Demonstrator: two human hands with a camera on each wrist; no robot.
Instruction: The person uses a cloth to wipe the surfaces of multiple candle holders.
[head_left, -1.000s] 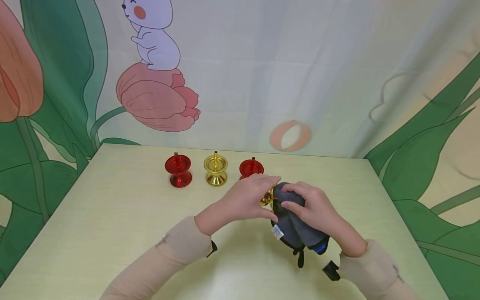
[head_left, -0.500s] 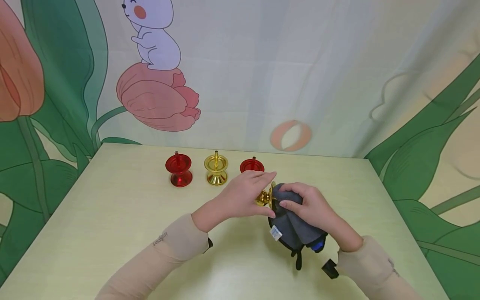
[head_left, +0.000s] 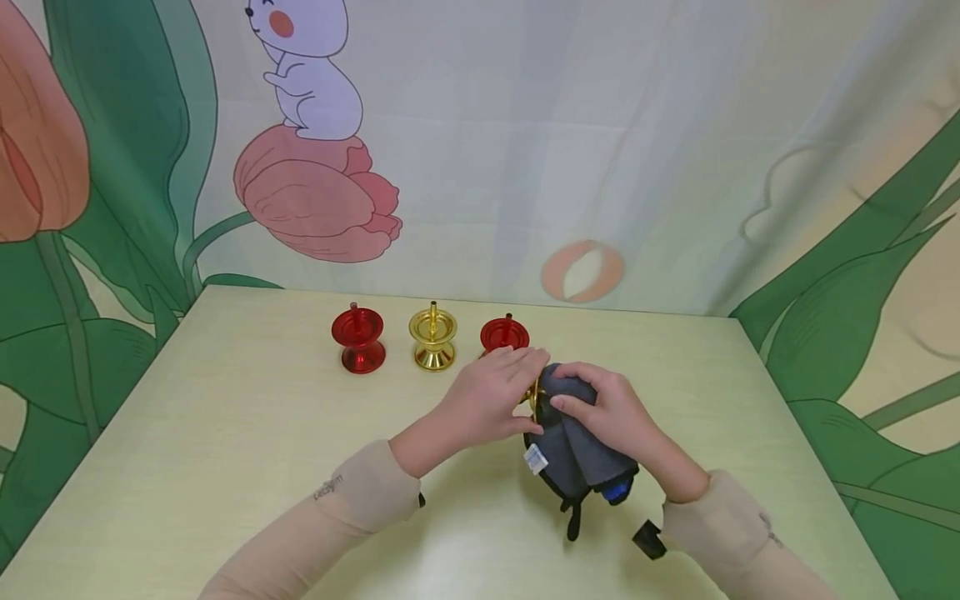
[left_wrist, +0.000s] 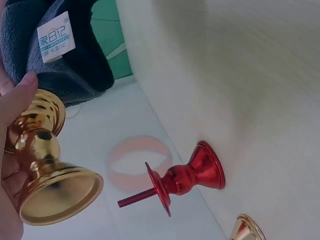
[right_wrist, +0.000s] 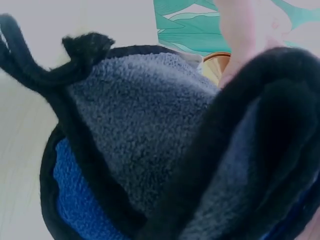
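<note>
A gold candle holder (left_wrist: 41, 155) is gripped by my left hand (head_left: 491, 396); its fingers and thumb hold it by the dish, and the hollow base shows in the left wrist view. My right hand (head_left: 611, 408) holds a folded grey cloth (head_left: 573, 450) with black edging and a blue underside (right_wrist: 82, 195) against the holder's dish. A white tag (head_left: 536, 459) and a black hanging loop (head_left: 574, 521) stick out from the cloth. Most of the dish is hidden between the left hand and the cloth.
On the pale table (head_left: 262, 467), toward the back, stand a red candle holder (head_left: 363, 337), a gold candle holder (head_left: 433, 337) and another red candle holder (head_left: 504, 333), partly behind the left hand. A printed curtain (head_left: 480, 150) hangs behind the table.
Both hands, the held candle holder and the cloth have shifted slightly left. The holder's stem showed more half a second ago; the left hand covers more of it now. The standing holders stay put.
</note>
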